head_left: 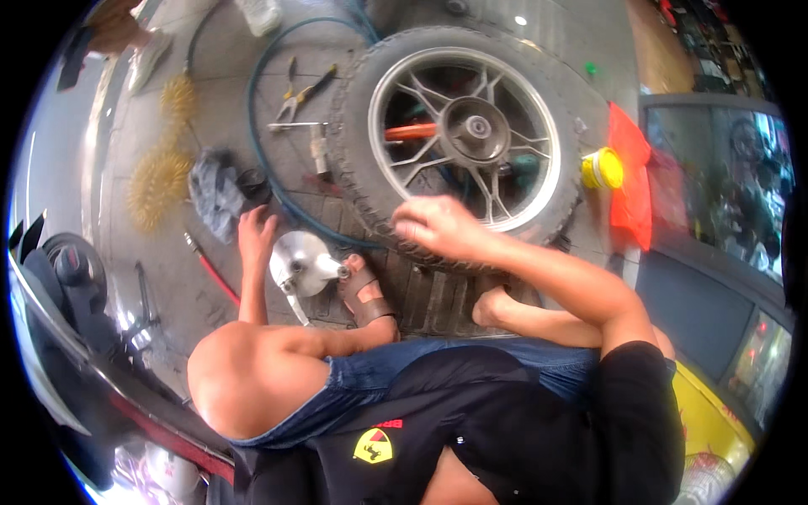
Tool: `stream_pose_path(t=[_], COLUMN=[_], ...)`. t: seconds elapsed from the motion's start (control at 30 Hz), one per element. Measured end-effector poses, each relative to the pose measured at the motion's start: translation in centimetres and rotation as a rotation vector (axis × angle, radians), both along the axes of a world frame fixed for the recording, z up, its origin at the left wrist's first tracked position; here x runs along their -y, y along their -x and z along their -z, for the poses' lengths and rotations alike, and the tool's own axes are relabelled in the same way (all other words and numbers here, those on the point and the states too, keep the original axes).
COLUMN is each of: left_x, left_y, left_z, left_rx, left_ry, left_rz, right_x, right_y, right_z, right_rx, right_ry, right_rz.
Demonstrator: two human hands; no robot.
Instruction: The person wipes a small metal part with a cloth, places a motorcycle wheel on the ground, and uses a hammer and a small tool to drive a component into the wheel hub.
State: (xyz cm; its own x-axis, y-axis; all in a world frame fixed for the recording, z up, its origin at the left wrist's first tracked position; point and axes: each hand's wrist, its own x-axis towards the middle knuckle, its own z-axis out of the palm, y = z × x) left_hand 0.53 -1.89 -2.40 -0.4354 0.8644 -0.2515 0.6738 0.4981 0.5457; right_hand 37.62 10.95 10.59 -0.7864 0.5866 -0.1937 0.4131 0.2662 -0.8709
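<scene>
A motorcycle wheel (396, 178) with a knobby tyre and silver spoked rim lies flat on the paving before me. My right hand (433, 225) is over the tyre's near edge, fingers curled together and somewhat blurred; whatever they hold, if anything, is hidden. My left hand (255, 231) is low over the ground, fingers apart and nothing seen in them. It is just short of a small dark round cup-like part (252, 183) beside a crumpled grey-blue rag (215, 192). Between that hand and my sandalled foot lies a silver brake plate (300, 261) with a lever arm.
Pliers (290, 105) and a hammer-like tool (318, 147) lie left of the wheel. A blue hose (257, 126) loops around them, near a yellow coiled hose (160, 185). A yellow tub (603, 168), an orange-red sheet (629, 177) and a glass cabinet (715, 185) are at right.
</scene>
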Motion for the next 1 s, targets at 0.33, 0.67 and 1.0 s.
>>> stream_pose_path(t=[0.33, 0.67, 1.0], left_x=[-2.6, -2.7, -23.0], left_y=[-12.9, -18.2, -19.5], left_z=[-3.4, -2.6, -27.4], left_rx=[1.073, 1.882, 1.35], left_ry=[0.278, 0.342, 0.292], left_rz=[-0.105, -0.347, 0.735], right_x=[0.9, 1.3, -12.7], right_y=[-7.5, -8.0, -15.7], right_z=[2.6, 1.0, -18.3], right_rx=[0.512, 0.554, 0.098], right_ry=[-0.108, -0.016, 0.415], right_rz=[-0.002, 0.044, 0.74])
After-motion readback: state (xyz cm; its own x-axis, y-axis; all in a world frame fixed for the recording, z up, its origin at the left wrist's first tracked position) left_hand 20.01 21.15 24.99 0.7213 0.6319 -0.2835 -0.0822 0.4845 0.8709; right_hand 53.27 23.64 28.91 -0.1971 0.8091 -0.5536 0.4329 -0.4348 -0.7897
